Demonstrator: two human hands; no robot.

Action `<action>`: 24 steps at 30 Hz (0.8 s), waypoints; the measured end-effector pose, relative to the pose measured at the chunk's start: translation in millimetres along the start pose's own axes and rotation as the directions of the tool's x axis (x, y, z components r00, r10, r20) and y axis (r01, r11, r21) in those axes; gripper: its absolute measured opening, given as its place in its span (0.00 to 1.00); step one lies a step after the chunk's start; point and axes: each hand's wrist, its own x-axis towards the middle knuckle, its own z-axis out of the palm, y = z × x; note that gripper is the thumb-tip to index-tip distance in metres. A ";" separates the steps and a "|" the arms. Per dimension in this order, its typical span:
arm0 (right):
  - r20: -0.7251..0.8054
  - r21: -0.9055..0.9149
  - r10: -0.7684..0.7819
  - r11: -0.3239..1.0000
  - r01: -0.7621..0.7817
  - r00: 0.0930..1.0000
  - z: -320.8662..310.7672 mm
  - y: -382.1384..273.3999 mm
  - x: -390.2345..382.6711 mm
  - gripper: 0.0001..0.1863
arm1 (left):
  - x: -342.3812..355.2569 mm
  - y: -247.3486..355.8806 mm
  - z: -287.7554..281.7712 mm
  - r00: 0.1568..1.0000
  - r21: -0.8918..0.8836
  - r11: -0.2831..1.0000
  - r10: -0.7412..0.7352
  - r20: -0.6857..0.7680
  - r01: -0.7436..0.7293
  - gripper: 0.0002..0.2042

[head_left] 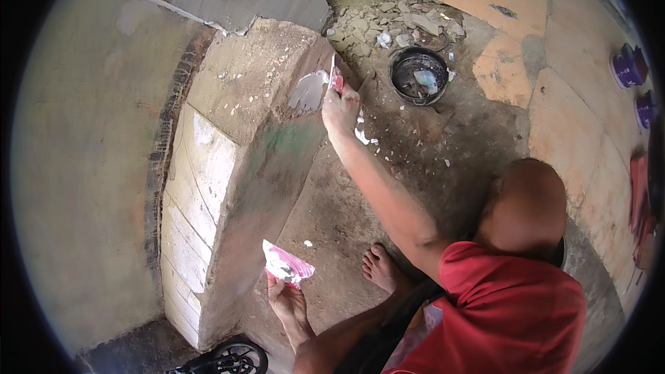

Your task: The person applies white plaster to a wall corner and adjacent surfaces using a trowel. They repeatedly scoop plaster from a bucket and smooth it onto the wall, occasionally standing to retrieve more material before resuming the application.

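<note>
Neither of my own hands shows in the head view. A person in a red shirt (512, 312) squats in front of me, beside a low concrete ledge (256, 187). One hand (341, 109) of that person is closed on a putty knife (337, 82) with a reddish handle. Its edge is at a smooth, pale grey patch (308, 91) of filler on the ledge's side. Lower down, the person's other hand (285, 301) holds up a pink, roughly triangular plate (291, 268) smeared with white paste.
A black bucket (418, 76) with a pale bag inside stands by broken rubble (388, 24). White scraps dot the stained floor (415, 145). Orange tiles (575, 145), purple containers (629, 68) and red items (641, 201) lie rightward. A small black wheel (242, 359) shows below left.
</note>
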 end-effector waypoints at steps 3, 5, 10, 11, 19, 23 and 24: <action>-0.061 0.247 -0.280 0.926 0.287 0.958 10.9 0.5 -49.0 0.18 | 9.3 -14.9 3.7 0.998 -0.033 0.998 -0.053 0.033 0.054 0.30; 0.112 0.444 -0.212 0.885 0.142 0.971 6.1 5.7 -80.9 0.23 | 2.5 -12.4 -1.4 0.999 -0.025 0.999 -0.047 0.014 0.047 0.30; 0.002 0.333 -0.191 0.926 0.180 0.982 -15.3 -27.5 -54.3 0.29 | -23.1 -0.1 -7.6 0.998 -0.020 1.000 0.012 -0.060 -0.013 0.30; -0.046 0.218 -0.273 0.936 0.277 0.961 -3.5 -21.3 -27.2 0.31 | -21.4 -3.4 -1.2 0.999 -0.029 1.000 -0.006 -0.044 0.005 0.30; 0.095 0.288 -0.485 0.849 0.442 0.869 2.3 10.7 -124.9 0.39 | -5.5 -1.2 10.5 1.000 -0.019 1.000 -0.016 0.027 0.016 0.31; -0.035 0.224 -0.248 0.942 0.250 0.968 -24.2 31.4 -14.6 0.30 | -11.3 6.2 7.0 0.999 0.016 1.000 0.019 0.029 -0.020 0.30; -0.030 0.153 -0.314 0.937 0.315 0.949 -29.9 19.5 13.2 0.28 | -8.1 6.8 9.3 0.999 0.011 0.999 0.034 0.041 -0.035 0.31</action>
